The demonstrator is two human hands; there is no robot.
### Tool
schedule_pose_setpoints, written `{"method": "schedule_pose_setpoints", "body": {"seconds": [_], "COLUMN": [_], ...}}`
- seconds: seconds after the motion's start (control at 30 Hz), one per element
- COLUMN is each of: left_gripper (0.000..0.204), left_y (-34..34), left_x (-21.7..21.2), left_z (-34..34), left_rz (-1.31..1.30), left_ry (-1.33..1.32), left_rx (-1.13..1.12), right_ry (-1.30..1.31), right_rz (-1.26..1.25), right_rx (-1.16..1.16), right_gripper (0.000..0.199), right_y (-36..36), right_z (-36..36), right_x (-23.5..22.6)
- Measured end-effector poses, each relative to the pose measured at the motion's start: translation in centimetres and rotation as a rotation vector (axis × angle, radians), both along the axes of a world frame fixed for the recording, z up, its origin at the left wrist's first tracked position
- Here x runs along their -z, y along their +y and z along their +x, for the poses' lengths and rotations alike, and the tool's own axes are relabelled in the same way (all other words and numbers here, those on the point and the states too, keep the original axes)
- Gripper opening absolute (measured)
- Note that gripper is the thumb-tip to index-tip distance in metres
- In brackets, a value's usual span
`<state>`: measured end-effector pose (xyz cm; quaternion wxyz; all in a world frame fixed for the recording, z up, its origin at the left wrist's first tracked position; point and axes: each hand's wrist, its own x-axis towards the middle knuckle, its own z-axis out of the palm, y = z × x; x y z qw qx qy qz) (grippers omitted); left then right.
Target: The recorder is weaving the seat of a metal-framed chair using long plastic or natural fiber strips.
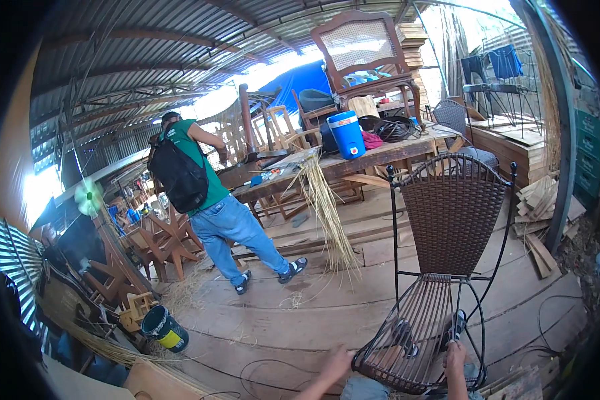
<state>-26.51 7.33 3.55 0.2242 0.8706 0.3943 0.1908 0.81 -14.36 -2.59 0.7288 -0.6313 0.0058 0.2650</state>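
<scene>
In front of me stands a chair [455, 217] with a black metal frame and a tightly woven brown back. Its seat [417, 320] is strung with spaced brown strands running front to back, and my shoes show through the gaps. My right hand [455, 355] is closed at the right part of the seat; what its fingers grip is too small to make out. Beside the seat's near left corner is my left hand [338, 364], its fingers blurred. A loose dark strand [257, 362] curls over the floor to the left of that hand.
A person [203, 193] in a green shirt with a black backpack works at a long wooden bench [380, 157]. On it stand a blue water jug [347, 135] and coiled dark strands [397, 128]. Pale fibres [327, 220] hang off it. A dark bucket [165, 328] stands left; wood scraps [537, 207] lie right.
</scene>
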Motion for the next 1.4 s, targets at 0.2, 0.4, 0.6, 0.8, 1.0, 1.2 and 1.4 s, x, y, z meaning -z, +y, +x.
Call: {"method": "schedule_pose_setpoints", "body": {"seconds": [0.2, 0.4, 0.6, 0.8, 1.0, 1.2, 1.4], "left_gripper": [0.048, 0.041, 0.043, 0.041, 0.039, 0.039, 0.040], "left_y": [-3.4, -3.2, -3.1, -5.0, -4.8, -4.2, -4.9], "left_x": [0.5, 2.3, 2.3, 0.4, 2.3, 5.0, 3.8], "left_z": [6.9, 5.6, 5.2, 4.7, 3.7, 2.4, 2.6], "left_rz": [0.076, 0.030, -0.031, -0.084, -0.031, -0.173, -0.269], "left_ry": [-0.046, -0.074, 0.036, -0.086, -0.349, -0.465, -0.392], "left_rx": [0.054, 0.007, -0.043, -0.047, -0.020, -0.009, -0.026], "right_ry": [-0.088, -0.021, -0.023, -0.060, -0.122, -0.190, -0.131], "right_rz": [0.061, 0.057, 0.085, 0.107, 0.156, 0.082, 0.204], "right_rx": [-0.025, 0.039, 0.023, 0.019, 0.042, 0.068, 0.095], "right_gripper": [0.017, 0.015, 0.015, 0.012, 0.007, 0.008, 0.011], "right_y": [0.3, 0.4, 0.4, -0.3, 0.0, 1.5, 0.6], "right_z": [0.2, 0.6, 1.0, 0.5, 0.9, 1.8, 2.1], "right_x": [2.0, 1.0, 0.6, 0.9, 2.6, 4.7, 5.6]}}
